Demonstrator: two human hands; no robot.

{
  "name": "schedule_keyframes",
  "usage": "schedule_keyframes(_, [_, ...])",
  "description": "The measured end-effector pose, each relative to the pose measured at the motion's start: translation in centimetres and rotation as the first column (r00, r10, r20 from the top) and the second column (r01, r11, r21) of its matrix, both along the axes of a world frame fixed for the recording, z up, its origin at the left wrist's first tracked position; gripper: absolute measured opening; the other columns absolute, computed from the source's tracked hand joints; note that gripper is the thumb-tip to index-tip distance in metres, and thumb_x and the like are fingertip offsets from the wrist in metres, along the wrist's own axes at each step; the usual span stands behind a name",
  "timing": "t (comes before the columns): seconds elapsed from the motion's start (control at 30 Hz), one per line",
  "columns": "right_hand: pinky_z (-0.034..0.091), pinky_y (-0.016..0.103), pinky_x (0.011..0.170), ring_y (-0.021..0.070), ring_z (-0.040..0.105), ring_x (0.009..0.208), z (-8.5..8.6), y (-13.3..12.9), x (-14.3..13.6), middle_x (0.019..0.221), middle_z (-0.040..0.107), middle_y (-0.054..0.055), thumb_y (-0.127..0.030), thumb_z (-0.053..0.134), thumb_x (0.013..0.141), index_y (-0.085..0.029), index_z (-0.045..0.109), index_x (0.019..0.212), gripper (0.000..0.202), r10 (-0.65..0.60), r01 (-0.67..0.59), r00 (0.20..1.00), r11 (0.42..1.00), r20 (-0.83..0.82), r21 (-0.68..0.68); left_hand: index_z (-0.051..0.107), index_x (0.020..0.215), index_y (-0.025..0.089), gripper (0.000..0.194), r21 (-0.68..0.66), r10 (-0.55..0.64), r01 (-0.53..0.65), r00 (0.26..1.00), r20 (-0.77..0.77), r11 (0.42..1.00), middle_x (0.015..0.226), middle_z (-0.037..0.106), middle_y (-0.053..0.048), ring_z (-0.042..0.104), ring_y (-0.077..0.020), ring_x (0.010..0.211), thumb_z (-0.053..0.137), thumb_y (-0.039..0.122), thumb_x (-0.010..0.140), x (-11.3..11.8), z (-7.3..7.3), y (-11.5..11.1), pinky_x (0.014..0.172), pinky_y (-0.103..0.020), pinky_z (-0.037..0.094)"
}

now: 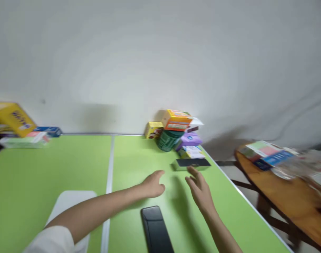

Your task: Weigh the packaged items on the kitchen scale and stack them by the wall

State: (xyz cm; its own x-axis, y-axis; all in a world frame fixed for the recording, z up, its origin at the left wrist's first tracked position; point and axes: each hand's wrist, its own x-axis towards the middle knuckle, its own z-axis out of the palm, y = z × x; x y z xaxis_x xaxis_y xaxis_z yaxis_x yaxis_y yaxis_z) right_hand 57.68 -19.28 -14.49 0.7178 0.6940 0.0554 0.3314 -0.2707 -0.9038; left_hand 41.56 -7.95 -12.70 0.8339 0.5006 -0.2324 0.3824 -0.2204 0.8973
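Observation:
My left hand (pixel 153 184) hovers over the green table with thumb and fingers apart, holding nothing. To its right, my right hand (pixel 199 189) is raised with fingers spread, also holding nothing. Its fingertips overlap in view the near edge of a flat box with a dark top (pixel 192 163); whether they touch it I cannot tell. Behind that box lie a white, blue and yellow box (pixel 193 152) and a purple box (pixel 190 139). Beside them an orange box (pixel 176 120) rests on a dark green round container (pixel 168 140). A small yellow box (pixel 153 130) stands to their left.
A black case (pixel 157 230) lies near me on the green table (pixel 78 165). Part of a white flat object (pixel 70 202) shows under my left arm. Boxes, including a yellow one (pixel 20 119), sit at the far left. A wooden table (pixel 289 196) with packages stands right.

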Motion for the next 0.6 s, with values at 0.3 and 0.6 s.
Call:
schedule_keyframes(0.3, [0.046, 0.045, 0.092, 0.0272, 0.062, 0.099, 4.8, 8.1, -19.7, 0.110, 0.067, 0.009, -0.035, 0.059, 0.077, -0.024, 0.062, 0.114, 0.039, 0.777, -0.819, 0.562, 0.571, -0.285, -0.059, 0.049, 0.127, 0.022, 0.049, -0.014, -0.042, 0.042, 0.999, -0.004, 0.999, 0.125, 0.059, -0.009, 0.056, -0.0256, 0.111, 0.050, 0.021, 0.077, -22.2, 2.7, 3.8, 0.093, -0.041, 0.045])
schedule_keyframes(0.6, [0.041, 0.047, 0.100, 0.0248, 0.058, 0.112, 4.7, 24.0, -34.9, 0.118, 0.064, 0.010, -0.018, 0.061, 0.068, -0.019, 0.060, 0.116, 0.048, 0.805, -0.865, 0.359, 0.477, -0.472, 0.156, 0.048, 0.124, 0.012, 0.056, 0.004, 0.823, -0.836, 0.540, 0.178, 0.548, 0.132, 0.050, -0.017, 0.048, -0.0229, 0.121, 0.047, -0.001, 0.069, -39.0, 1.7, 19.3, 0.098, -0.037, 0.041])
